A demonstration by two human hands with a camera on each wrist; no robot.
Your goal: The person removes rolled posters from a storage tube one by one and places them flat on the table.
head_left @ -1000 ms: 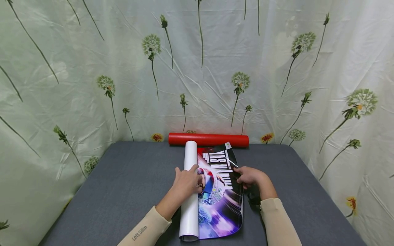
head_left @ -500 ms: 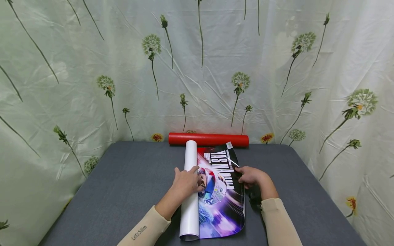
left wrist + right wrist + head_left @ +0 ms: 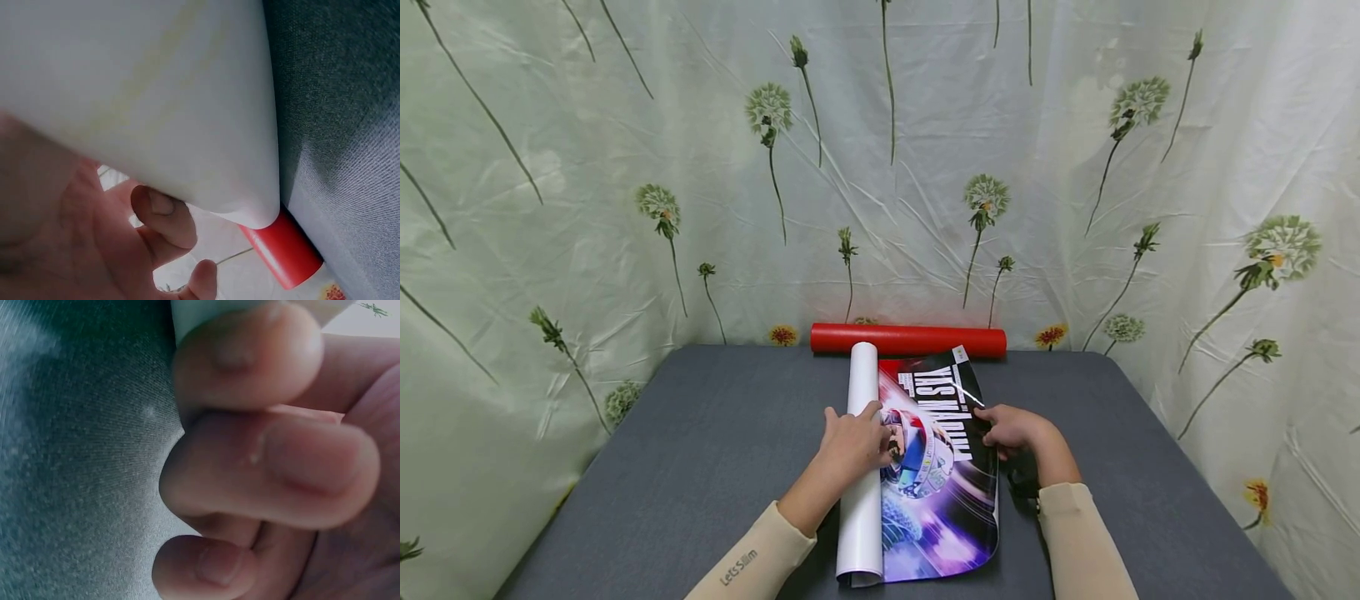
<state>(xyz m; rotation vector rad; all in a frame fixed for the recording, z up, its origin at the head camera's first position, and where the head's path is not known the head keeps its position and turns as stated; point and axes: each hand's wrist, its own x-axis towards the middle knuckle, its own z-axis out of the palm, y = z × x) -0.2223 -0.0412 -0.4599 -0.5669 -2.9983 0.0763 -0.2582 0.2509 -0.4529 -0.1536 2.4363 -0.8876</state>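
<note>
In the head view a glossy poster (image 3: 943, 533) with a helmeted figure and bold white lettering lies partly unrolled on the table. Its left part is still a white roll (image 3: 861, 517), set lengthwise from near to far. My left hand (image 3: 850, 446) rests across the roll, its loosely bent fingers reaching over the printed side. The left wrist view has the roll's white back (image 3: 187, 112) above those fingers. At the poster's right edge my right hand (image 3: 1018, 433) pinches the sheet between thumb and curled fingers. In the right wrist view, the curled fingers (image 3: 281, 462) hide most of the sheet.
A red cylinder (image 3: 910, 340) lies crosswise at the table's far edge, just beyond the poster. Dark grey cloth covers the table (image 3: 722, 467). A pale curtain (image 3: 895, 208) with dandelion prints hangs behind and along both sides.
My right hand has shifted slightly right with the poster's edge, so a little more of the print shows. The left hand stays on the roll, almost unmoved.
</note>
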